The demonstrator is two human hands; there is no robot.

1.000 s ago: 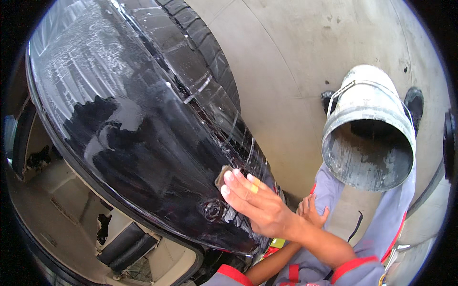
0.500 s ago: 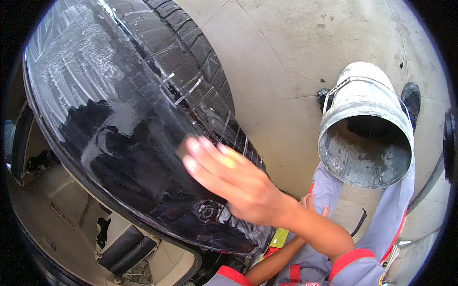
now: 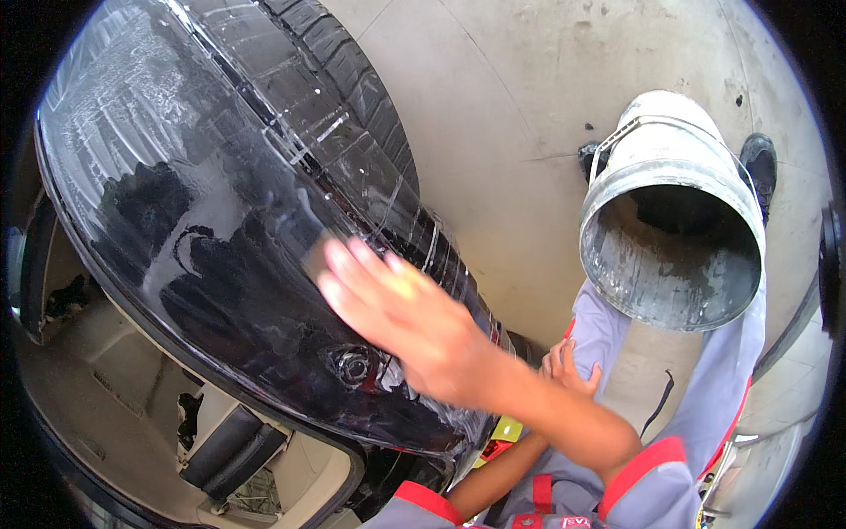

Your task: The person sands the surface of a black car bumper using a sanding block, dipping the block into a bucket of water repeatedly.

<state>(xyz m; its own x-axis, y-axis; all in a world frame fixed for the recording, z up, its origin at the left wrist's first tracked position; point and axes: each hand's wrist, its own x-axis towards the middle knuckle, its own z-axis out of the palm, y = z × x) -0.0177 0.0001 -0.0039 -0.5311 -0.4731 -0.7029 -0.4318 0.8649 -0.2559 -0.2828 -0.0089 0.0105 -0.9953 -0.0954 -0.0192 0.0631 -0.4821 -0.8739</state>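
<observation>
Two hands in view from my remote post; the right hand (image 3: pixel 423 326), centre of frame and motion-blurred, is closed narrowly at the fingertips on a small brown block (image 3: pixel 315 258), laid against the black curved panel (image 3: pixel 291 326) that fills the left half; the left hand (image 3: pixel 568 368) lies over the trouser leg (image 3: pixel 602 309), lower right of centre, fingers loosely spread, nothing seen in it.

Change over the last second: I log the block shifting up and left, from just above the round fitting (image 3: pixel 354 364) to farther along the panel; most of that came in the first half-second; the bucket (image 3: pixel 670 141), right of frame, sits higher now, as does the fitting, so I put part of the shift down to the camera.

Meaning: I judge a rubbing stroke under way across the dark middle area; pale film (image 3: pixel 150 115) covers the panel's upper left, well apart from the block.
</observation>
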